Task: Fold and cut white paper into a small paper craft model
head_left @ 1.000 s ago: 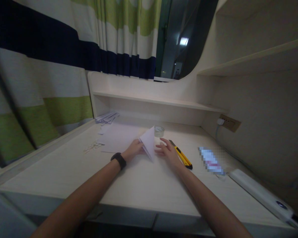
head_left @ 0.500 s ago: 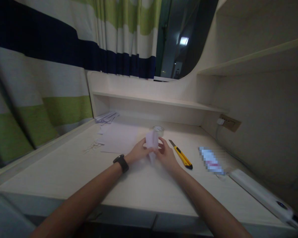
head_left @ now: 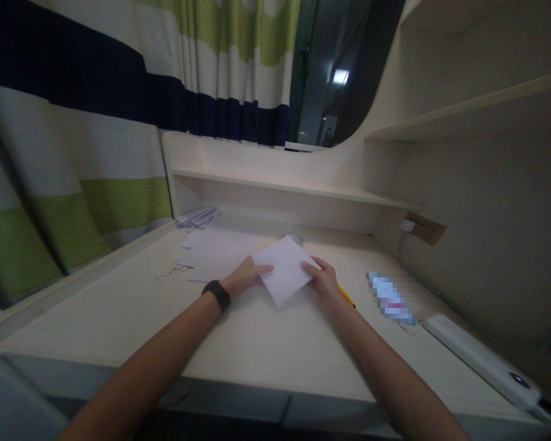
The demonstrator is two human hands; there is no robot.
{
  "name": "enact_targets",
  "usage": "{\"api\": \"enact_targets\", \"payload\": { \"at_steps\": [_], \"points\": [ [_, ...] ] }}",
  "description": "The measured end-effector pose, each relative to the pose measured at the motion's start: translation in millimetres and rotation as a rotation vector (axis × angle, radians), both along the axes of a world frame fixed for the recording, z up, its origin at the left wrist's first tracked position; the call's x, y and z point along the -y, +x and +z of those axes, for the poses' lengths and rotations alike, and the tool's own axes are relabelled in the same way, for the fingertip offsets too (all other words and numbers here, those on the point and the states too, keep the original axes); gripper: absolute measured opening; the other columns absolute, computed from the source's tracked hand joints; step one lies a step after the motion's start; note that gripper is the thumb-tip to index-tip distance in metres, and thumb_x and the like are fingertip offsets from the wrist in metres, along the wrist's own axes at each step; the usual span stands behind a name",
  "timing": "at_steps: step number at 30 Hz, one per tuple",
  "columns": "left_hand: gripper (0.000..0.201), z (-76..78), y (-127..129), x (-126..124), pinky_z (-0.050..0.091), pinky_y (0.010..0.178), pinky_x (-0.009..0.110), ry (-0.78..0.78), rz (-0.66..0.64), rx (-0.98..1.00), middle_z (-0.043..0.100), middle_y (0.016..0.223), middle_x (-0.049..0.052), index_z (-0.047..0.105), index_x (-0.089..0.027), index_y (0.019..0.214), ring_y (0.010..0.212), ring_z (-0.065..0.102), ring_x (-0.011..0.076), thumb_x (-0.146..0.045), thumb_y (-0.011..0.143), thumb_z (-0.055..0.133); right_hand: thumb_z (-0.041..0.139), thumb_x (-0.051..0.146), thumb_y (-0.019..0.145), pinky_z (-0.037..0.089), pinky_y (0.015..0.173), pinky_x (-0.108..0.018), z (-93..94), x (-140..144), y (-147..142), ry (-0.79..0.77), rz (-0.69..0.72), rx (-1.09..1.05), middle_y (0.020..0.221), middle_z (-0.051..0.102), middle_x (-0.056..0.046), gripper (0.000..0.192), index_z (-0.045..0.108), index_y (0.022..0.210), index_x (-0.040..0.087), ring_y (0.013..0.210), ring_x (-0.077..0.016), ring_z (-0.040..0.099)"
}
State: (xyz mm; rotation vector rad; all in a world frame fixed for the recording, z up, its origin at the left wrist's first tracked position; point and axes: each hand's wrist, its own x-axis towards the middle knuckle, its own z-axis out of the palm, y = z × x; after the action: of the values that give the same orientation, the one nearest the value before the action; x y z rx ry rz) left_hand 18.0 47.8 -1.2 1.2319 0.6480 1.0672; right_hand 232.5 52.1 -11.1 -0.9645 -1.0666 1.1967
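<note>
Between my two hands a white sheet of paper (head_left: 284, 269) is spread out, turned so that one corner points toward me. My left hand (head_left: 247, 274) pinches its left corner, thumb on top. The right corner is gripped by my right hand (head_left: 322, 275), again with the thumb above and fingers beneath. Just behind the paper, a roll of clear tape (head_left: 296, 237) is mostly hidden. A yellow utility knife (head_left: 346, 296) lies beside my right hand, which covers most of it.
More white paper (head_left: 220, 245) lies at the back left, near folded strips (head_left: 198, 218) and some thin strings (head_left: 172, 269). On the right are a blurred-out phone-like item (head_left: 390, 297) and a long white lamp-like bar (head_left: 482, 361). A low shelf (head_left: 280, 185) runs along the back.
The paper was folded narrow and upright between my fingers; now it is opened out flat. My hands have moved apart, and the right one now covers much of the knife.
</note>
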Motion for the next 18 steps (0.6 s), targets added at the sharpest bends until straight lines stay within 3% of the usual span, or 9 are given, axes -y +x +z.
{"api": "enact_targets", "payload": {
  "at_steps": [3,6,10,13,15,18],
  "points": [
    [0.046,-3.5,-6.0,-5.9,0.052,0.075,0.044,-0.008,-0.037,-0.036,0.063,0.109,0.018,0.06,-0.01,0.109,0.091,0.062,0.0276,-0.026,0.068,0.072,0.078,0.034,0.053,0.05,0.052,-0.028,3.9,-3.6,11.6,-0.023,0.008,0.085,0.073,0.068,-0.004,0.037,0.066,0.083,0.015,0.059,-0.0169,0.061],
    [0.044,-5.6,-12.2,-13.1,0.053,0.071,0.043,-0.004,0.015,-0.101,0.065,0.103,0.019,0.061,-0.008,0.105,0.085,0.064,0.0261,-0.032,0.07,0.071,0.079,0.035,0.052,0.049,0.05,-0.026,4.7,-5.4,18.4,-0.016,0.048,0.153,0.069,0.067,-0.004,0.037,0.067,0.08,0.013,0.056,-0.0156,0.059],
    [0.045,-5.8,-21.3,-20.7,0.053,0.069,0.039,0.045,0.153,-0.151,0.066,0.1,0.016,0.063,-0.009,0.104,0.083,0.065,0.0243,-0.036,0.069,0.07,0.08,0.034,0.054,0.051,0.053,-0.028,3.0,-7.2,23.0,0.043,0.124,0.169,0.075,0.069,-0.002,0.055,0.063,0.105,0.019,0.062,-0.0172,0.062],
    [0.047,-4.8,-26.3,-23.1,0.053,0.072,0.039,0.038,0.15,-0.153,0.065,0.103,0.016,0.062,-0.011,0.109,0.085,0.064,0.0242,-0.036,0.07,0.069,0.079,0.032,0.056,0.053,0.055,-0.028,2.9,-8.8,26.4,0.079,0.144,0.17,0.08,0.069,0.0,0.067,0.056,0.119,0.025,0.063,-0.0161,0.062],
    [0.047,-3.8,-27.9,-23.3,0.052,0.075,0.039,0.016,0.122,-0.144,0.065,0.104,0.016,0.061,-0.01,0.11,0.087,0.063,0.0241,-0.034,0.071,0.069,0.079,0.033,0.056,0.053,0.055,-0.028,3.6,-9.8,28.2,0.078,0.15,0.177,0.083,0.069,-0.001,0.064,0.059,0.116,0.024,0.064,-0.0158,0.062],
    [0.044,-1.8,-28.8,-22.8,0.051,0.079,0.039,0.009,0.091,-0.112,0.064,0.106,0.017,0.062,-0.008,0.109,0.09,0.063,0.024,-0.031,0.072,0.068,0.079,0.035,0.056,0.054,0.058,-0.03,5.0,-10.3,30.1,0.064,0.158,0.194,0.084,0.069,-0.005,0.046,0.07,0.098,0.018,0.066,-0.0166,0.062]
  ]
}}
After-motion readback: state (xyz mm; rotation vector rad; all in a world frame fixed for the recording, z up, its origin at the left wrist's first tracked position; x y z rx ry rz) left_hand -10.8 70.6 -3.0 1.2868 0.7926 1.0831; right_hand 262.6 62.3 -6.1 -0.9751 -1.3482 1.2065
